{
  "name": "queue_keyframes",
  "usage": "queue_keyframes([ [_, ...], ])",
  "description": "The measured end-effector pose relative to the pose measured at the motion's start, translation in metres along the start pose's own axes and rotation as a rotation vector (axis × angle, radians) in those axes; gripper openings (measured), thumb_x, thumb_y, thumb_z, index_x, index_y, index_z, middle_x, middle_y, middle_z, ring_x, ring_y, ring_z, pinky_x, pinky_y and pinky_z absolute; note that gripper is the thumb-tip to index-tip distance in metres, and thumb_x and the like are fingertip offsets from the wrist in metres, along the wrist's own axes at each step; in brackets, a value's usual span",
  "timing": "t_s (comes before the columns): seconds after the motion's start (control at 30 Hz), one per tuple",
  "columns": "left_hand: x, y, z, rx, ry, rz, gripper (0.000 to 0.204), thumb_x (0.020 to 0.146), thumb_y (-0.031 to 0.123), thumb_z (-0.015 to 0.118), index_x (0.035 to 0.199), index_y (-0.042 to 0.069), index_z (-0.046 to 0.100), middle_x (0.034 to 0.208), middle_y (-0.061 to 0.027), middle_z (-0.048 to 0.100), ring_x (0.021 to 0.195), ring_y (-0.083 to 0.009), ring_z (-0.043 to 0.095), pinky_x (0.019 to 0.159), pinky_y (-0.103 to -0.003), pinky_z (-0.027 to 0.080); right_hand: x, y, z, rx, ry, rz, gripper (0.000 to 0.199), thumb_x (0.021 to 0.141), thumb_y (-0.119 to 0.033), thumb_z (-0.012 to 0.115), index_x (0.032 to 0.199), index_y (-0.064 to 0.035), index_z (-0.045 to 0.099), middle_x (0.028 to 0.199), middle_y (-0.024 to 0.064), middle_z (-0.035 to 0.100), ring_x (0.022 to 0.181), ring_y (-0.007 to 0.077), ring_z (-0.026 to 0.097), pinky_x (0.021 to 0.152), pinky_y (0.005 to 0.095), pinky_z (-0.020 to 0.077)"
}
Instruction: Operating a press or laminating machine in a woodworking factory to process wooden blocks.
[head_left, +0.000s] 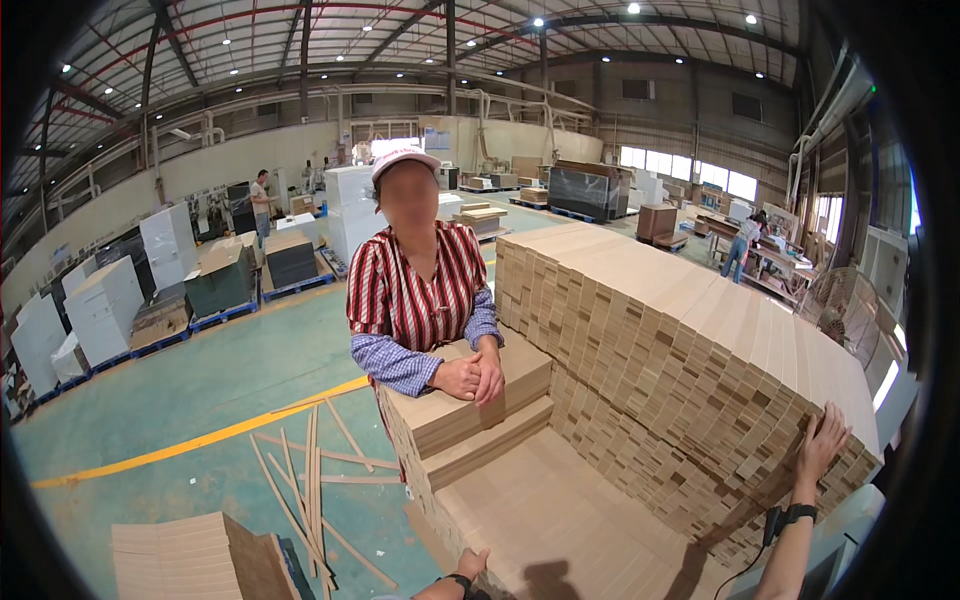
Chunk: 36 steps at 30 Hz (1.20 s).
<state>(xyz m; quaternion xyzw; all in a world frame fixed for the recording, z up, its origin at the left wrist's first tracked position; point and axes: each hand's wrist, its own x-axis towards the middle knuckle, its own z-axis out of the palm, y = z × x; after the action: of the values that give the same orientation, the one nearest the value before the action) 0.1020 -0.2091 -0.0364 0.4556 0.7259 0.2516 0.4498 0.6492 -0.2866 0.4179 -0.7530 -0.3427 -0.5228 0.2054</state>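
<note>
One right hand lies open on the tall board stack; I cannot tell the grip of the left hand.

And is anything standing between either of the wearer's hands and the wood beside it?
Nothing visible. The right hand lies against the tall stack; the left hand is at the low boards' edge. The co-worker's clasped hands are farther off.

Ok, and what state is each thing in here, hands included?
Tall stack: piled in close rows
Low stack: stepped, higher at far end
Left hand: at low stack's left edge, grip unclear
Right hand: open, resting at tall stack's upper edge
Co-worker's hands: one over the other, atop low stack
Wood strips: loose, scattered on floor
Ceiling lights: lit
</note>
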Motion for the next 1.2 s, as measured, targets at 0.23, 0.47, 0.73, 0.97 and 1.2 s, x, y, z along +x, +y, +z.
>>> queue_keyframes([
  [0.23,0.003,-0.001,-0.002,-0.003,-0.015,0.022,0.07,0.071,0.05,0.057,0.098,-0.013,0.044,0.093,-0.0279,0.055,0.09,-0.0371,0.054,0.077,-0.039,0.043,-0.001,0.003,0.001,0.012,0.021,-0.002,0.037,0.086,-0.026,0.045,0.118,-0.0098,0.042,0.119,0.0079,0.043,0.117,0.022,0.034,0.103,0.0437,0.0142],
  [0.47,0.007,-0.005,0.002,0.023,-0.028,0.009,0.069,0.07,0.049,0.058,0.099,-0.011,0.045,0.094,-0.0273,0.055,0.09,-0.0373,0.054,0.078,-0.039,0.042,-0.001,0.004,0.004,-0.012,0.011,-0.002,0.037,0.086,-0.026,0.045,0.119,-0.0098,0.041,0.119,0.008,0.043,0.117,0.0221,0.034,0.103,0.0438,0.0142],
  [0.73,0.002,-0.009,0.003,-0.1,0.053,0.074,0.066,0.07,0.047,0.059,0.099,-0.011,0.046,0.095,-0.0276,0.055,0.092,-0.0376,0.053,0.079,-0.039,0.042,0.001,-0.002,0.001,-0.002,0.017,-0.005,0.037,0.086,-0.026,0.045,0.119,-0.0111,0.041,0.119,0.007,0.043,0.117,0.0213,0.034,0.103,0.0432,0.0146],
  [0.97,-0.003,-0.004,0.004,-0.082,0.065,0.077,0.064,0.07,0.045,0.06,0.1,-0.01,0.046,0.096,-0.028,0.055,0.093,-0.0379,0.053,0.079,-0.039,0.042,-0.003,0.007,0.006,-0.032,0.017,-0.013,0.037,0.086,-0.027,0.045,0.12,-0.0121,0.041,0.119,0.0054,0.043,0.117,0.0199,0.035,0.102,0.0432,0.0153],
  [1.2,0.006,-0.018,0.007,-0.113,0.075,0.077,0.064,0.071,0.045,0.06,0.101,-0.01,0.046,0.097,-0.0284,0.054,0.094,-0.0381,0.052,0.08,-0.039,0.041,0.0,0.0,0.006,-0.037,0.034,-0.027,0.037,0.086,-0.029,0.044,0.12,-0.0129,0.041,0.119,0.0048,0.044,0.116,0.0198,0.035,0.102,0.0438,0.016],
])
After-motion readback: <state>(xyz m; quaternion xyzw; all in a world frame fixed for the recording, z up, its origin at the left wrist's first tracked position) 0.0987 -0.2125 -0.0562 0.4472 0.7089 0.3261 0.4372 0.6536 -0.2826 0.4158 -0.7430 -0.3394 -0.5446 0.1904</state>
